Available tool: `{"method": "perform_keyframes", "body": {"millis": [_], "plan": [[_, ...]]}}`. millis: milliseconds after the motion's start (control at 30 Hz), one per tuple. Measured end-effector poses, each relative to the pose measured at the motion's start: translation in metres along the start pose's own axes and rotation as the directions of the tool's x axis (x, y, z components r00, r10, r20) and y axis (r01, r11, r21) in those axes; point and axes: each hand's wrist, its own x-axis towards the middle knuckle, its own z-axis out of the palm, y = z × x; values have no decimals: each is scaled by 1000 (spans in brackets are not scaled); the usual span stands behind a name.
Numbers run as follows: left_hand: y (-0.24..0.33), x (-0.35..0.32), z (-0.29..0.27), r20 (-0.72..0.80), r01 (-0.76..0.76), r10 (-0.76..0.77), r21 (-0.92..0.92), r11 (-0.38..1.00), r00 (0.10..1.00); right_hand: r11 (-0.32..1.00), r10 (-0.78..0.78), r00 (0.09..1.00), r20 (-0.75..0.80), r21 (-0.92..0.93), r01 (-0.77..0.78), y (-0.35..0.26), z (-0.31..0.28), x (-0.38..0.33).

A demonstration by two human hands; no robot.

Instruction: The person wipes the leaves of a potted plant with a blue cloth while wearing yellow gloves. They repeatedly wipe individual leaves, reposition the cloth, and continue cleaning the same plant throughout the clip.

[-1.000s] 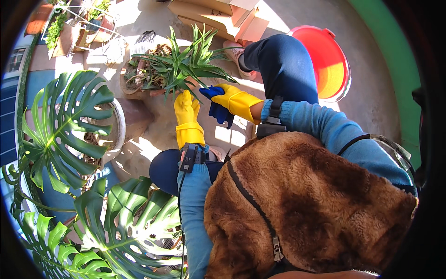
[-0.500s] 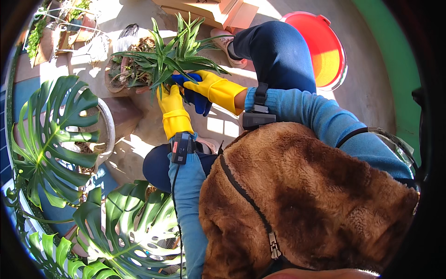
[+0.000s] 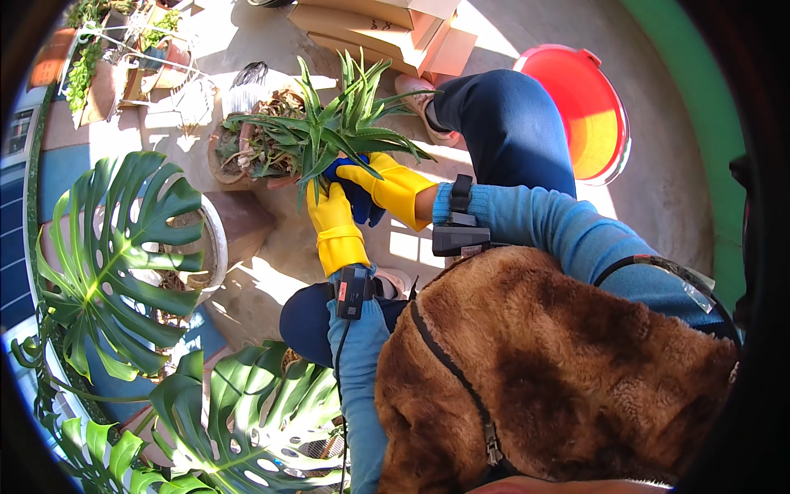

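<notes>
A potted aloe plant (image 3: pixel 333 123) with long, toothed green leaves stands ahead of me on the floor. My left hand (image 3: pixel 331 212), in a yellow rubber glove, has its fingers closed at the plant's near leaves, pinching a leaf there; the fingertips are partly covered. Beside it, my right hand (image 3: pixel 385 183), in a matching glove, is closed over a dark blue cloth (image 3: pixel 360 202) pressed against the same leaves. Part of that cloth hangs below the right hand. Leaves hide some of the right fingers.
A red bucket (image 3: pixel 568 90) stands at the far right, beyond my right knee (image 3: pixel 510 115). Cardboard boxes (image 3: pixel 395 37) lie at the top. Large monstera leaves (image 3: pixel 115 272) and a white-rimmed pot (image 3: pixel 217 247) fill the left. Small potted plants (image 3: pixel 156 49) sit at the far left.
The whole view has shifted, so the scene sits slightly further right and lower. Both hands stay at the aloe leaves, with the cloth still in the right hand.
</notes>
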Motion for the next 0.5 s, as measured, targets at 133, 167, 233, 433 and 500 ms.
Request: {"method": "perform_keyframes", "body": {"millis": [133,167,233,433,500], "plan": [[-3,1,0,1,-13,13,-88,996,1000,997,73,997,24,5,-73,-7,-4,6],[-2,-1,-1,-5,68,-69,-120,990,998,993,119,992,34,1,-119,-7,-7,7],[1,-3,0,12,53,-53,-62,997,999,994,107,993,56,-28,-106,-5,-10,11],[5,-3,0,14,-52,51,81,995,999,987,-17,999,48,-162,24,9,-12,20],[0,-2,0,12,-49,48,49,998,999,977,-92,994,66,-189,103,13,-10,23]]}}
